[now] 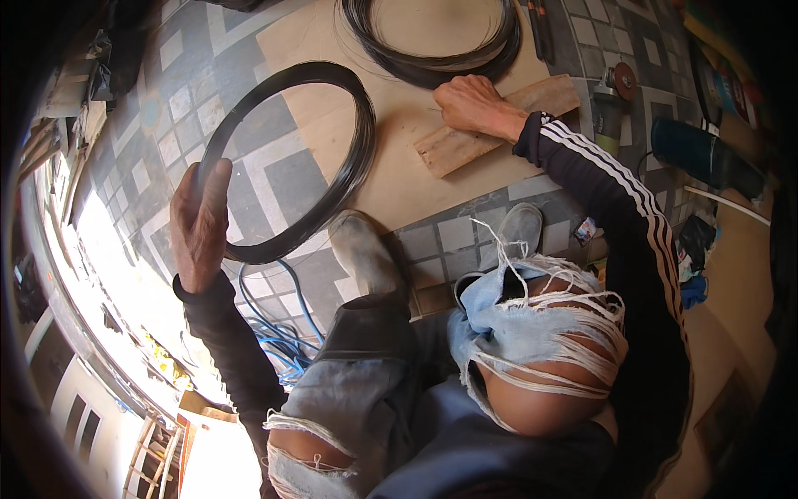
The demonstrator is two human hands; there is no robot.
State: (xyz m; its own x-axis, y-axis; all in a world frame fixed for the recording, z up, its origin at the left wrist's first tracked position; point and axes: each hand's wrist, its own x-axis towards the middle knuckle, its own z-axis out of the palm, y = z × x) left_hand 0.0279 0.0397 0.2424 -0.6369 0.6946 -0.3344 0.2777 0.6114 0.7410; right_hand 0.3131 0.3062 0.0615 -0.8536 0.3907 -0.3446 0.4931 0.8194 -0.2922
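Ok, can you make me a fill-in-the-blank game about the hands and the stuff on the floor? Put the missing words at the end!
1. The hand that grips the wire coil is the person's ____ one.
2. The right hand is beside a board made of ____.
3. The power tool with a round disc lies to the ____ of the board in the picture.
4. The tangled cord is coloured ____.

Missing words: left, wood, right, blue.

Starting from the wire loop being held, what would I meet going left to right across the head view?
Black wire coil in the left hand → wooden board → angle grinder → dark teal object.
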